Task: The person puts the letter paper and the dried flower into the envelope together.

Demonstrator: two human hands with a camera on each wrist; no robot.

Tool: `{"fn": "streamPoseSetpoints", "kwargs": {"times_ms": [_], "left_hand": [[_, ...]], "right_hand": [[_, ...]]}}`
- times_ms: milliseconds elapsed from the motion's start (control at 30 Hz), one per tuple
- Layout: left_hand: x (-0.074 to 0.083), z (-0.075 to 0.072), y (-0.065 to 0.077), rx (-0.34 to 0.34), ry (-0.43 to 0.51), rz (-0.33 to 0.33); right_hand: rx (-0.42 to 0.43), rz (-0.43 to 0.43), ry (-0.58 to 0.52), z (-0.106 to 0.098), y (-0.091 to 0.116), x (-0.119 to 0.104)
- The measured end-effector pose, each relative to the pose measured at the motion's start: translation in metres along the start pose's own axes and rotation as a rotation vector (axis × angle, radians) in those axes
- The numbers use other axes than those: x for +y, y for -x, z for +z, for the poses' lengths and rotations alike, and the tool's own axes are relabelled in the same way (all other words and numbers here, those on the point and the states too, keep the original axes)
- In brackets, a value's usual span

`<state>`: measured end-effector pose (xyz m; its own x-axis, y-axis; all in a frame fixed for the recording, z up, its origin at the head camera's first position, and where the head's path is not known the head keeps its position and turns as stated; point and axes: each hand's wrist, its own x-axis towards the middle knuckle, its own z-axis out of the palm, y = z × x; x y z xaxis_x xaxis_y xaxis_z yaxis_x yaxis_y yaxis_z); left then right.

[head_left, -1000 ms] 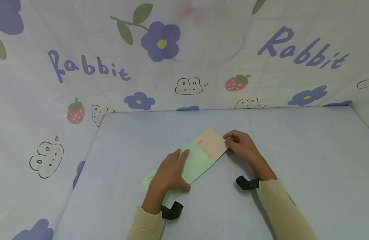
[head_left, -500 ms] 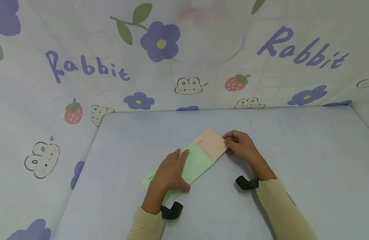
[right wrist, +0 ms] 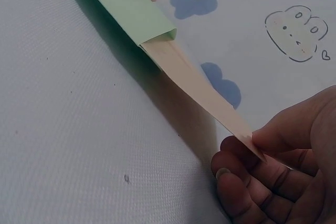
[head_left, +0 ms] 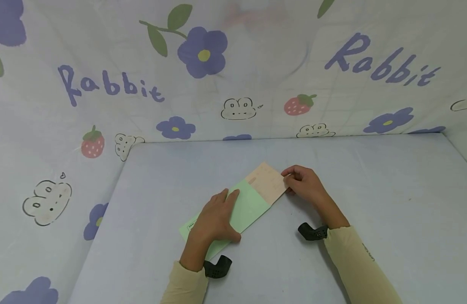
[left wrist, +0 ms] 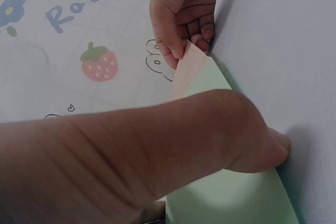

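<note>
A: What has moved since the earlier frame?
B: Only the printed sheet (head_left: 13, 156) on the left: its rabbit drawing (head_left: 48, 202) has slid a little further left. The hands, and what they handle, lie where they lay.
A: And the left hand (head_left: 214, 215)?
B: Spread flat on top of the mint-green envelope (head_left: 253, 207), fingers straight, thumb out past the near edge. It presses and does not grip.
A: The right hand (head_left: 303, 185)?
B: Nearly closed, with the thumb and fingers pinching the outer corner of the peach paper card (head_left: 267, 182). The right wrist view shows the other fingers curled loosely below.
A: Where is the card, exactly?
B: Partly inside the envelope, sticking out of its open end toward the right hand. I can't tell how far in it reaches.
A: And the envelope?
B: Slantwise on the pale surface (head_left: 370, 190), between the two wrists, its open end pointing up and right.
</note>
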<state>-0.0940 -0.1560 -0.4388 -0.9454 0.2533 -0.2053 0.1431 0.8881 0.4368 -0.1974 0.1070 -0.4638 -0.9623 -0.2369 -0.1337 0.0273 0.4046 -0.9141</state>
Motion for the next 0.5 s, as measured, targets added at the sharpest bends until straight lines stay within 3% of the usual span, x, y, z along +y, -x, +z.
{"fn": "streamPoseSetpoints", "kwargs": {"times_ms": [500], "left_hand": [[-0.0013,0.0011,-0.0013,-0.004,-0.006,0.007]], "right_hand": [[0.005,0.008,0.023,-0.0001,-0.0012,0.0009]]}}
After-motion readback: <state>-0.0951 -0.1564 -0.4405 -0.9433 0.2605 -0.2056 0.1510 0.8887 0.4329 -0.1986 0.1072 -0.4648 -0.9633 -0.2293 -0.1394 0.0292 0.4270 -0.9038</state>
